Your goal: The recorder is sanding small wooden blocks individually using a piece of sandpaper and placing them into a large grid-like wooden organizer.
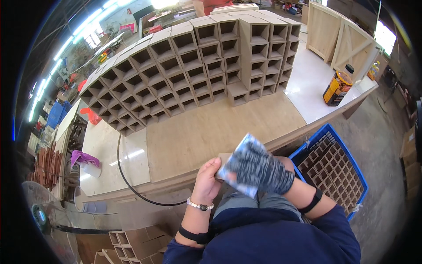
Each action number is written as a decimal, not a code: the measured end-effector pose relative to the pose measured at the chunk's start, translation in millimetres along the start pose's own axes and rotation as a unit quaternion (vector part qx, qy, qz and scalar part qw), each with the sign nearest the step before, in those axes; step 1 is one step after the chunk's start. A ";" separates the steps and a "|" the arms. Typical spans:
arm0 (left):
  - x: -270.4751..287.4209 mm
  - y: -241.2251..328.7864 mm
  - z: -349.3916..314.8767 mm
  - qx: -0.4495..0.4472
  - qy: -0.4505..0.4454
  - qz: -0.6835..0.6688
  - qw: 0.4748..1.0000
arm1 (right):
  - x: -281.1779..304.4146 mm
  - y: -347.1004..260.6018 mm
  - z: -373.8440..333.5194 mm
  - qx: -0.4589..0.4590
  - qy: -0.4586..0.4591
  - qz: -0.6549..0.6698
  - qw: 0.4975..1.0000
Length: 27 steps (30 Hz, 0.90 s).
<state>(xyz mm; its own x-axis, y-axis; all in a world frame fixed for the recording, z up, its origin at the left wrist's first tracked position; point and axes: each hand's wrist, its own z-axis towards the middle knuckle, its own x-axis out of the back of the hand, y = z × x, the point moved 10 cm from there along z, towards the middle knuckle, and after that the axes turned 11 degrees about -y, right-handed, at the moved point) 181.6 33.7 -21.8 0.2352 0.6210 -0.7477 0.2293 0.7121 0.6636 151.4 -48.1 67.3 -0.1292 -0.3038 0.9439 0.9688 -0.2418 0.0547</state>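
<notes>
Just over the table's near edge, my bare left hand (206, 178) is closed around one side of a tan wooden piece (223, 159). Most of that piece is covered, so its full shape does not show. My right hand (259, 169), in a grey knitted glove, is closed on a blue-and-white patterned sheet (244, 141) and presses it against the wooden piece. Whether the sheet is cloth or paper cannot be made out. Beyond my hands, several open square wooden boxes (178, 81) are stacked in rows, their hollow ends facing me.
A blue crate (325, 132) with similar boxes stands at the right. On the table (184, 145) are a black-capped bottle (338, 88) and a white container (90, 169) with a purple cloth (85, 157). A black hose (125, 176) crosses the left side, near a fan (40, 215).
</notes>
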 end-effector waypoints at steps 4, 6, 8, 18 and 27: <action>2.6 -3.0 -4.9 -0.002 0.069 0.024 0.997 | -7.2 73.0 -0.1 -0.192 -0.041 -0.032 0.980; 5.2 1.7 -4.3 -0.013 0.072 0.027 0.997 | 1.9 70.4 -2.6 -0.173 0.019 0.031 0.984; 13.7 5.6 -7.0 -0.025 0.079 0.030 0.996 | 9.3 24.3 1.7 -0.083 0.035 0.011 0.996; -12.8 31.2 -11.7 -0.138 0.070 0.258 0.954 | 13.1 87.6 -22.7 -0.233 0.163 0.132 0.950; -2.9 13.6 1.3 -0.165 0.077 0.426 0.886 | -47.3 85.1 7.2 -0.264 -0.006 0.068 0.962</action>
<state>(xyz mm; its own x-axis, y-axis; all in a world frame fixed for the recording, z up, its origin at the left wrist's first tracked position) 185.3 41.2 -10.5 0.0516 0.9986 0.0094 -0.2646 0.0046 0.9643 241.5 -47.7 29.6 -0.0034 -0.3561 0.9344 0.7341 -0.6354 -0.2395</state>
